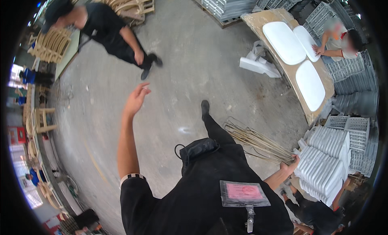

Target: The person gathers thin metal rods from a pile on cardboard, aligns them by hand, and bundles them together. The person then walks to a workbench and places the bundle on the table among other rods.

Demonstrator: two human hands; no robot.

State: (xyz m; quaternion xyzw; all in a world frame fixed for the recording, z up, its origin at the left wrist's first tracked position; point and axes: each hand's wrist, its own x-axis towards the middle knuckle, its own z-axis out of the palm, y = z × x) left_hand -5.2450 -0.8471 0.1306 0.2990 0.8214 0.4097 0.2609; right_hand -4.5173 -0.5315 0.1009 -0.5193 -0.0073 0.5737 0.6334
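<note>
My right hand [289, 166] is closed round one end of a bundle of long, thin metal rods [262, 147]. The rods hang out to my right, low over the floor, and their far ends fan apart and look bent. Swung out ahead on the left, my left hand [136, 101] holds nothing, its fingers loosely apart. A black pouch [198, 149] with a cord sits at my waist, and a badge in a clear sleeve [245, 193] lies on my black shirt. One dark shoe [205, 107] shows on the concrete ahead of me.
A brown-topped table [297, 59] at the right bears white panels [284, 43]; a person works behind it. Stacked white panels [323, 162] stand near my right hand, another person close by. Someone in black [113, 29] is at the far left, near wooden frames [50, 45].
</note>
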